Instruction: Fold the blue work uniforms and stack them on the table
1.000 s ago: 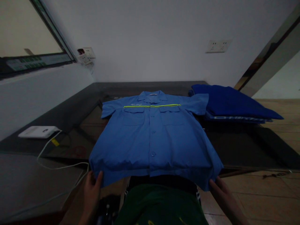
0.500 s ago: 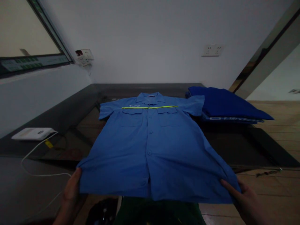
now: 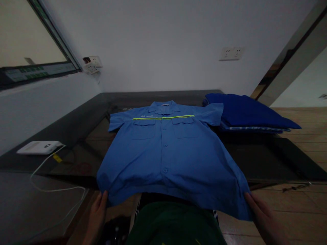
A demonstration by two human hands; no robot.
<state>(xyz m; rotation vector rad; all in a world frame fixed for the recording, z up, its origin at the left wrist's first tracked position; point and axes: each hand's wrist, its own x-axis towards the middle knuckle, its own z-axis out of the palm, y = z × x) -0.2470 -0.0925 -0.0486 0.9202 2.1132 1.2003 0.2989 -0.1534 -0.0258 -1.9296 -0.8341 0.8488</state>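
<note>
A blue short-sleeved work shirt (image 3: 145, 153) lies front side up, its collar toward the wall. Yellow piping crosses the chest above two flap pockets, and buttons run down the middle. The lower part hangs past the table's near edge. My left hand (image 3: 98, 207) pinches the bottom left corner of the hem, thumb on top. At the other bottom corner, my right hand (image 3: 260, 209) grips the hem, with its fingers partly hidden beneath the cloth. Between the two hands the hem sags in a curve.
Folded dark blue cloth (image 3: 245, 110) is stacked on the dark table (image 3: 255, 156) at right. On the left sits a white device (image 3: 38, 147) with a white cable (image 3: 56, 190) hanging over the edge. Wall sockets (image 3: 231, 53) are behind.
My left hand has moved right and slightly down with its hem corner, and my right hand slightly left. The hem between them has gone from nearly straight to slack and curved.
</note>
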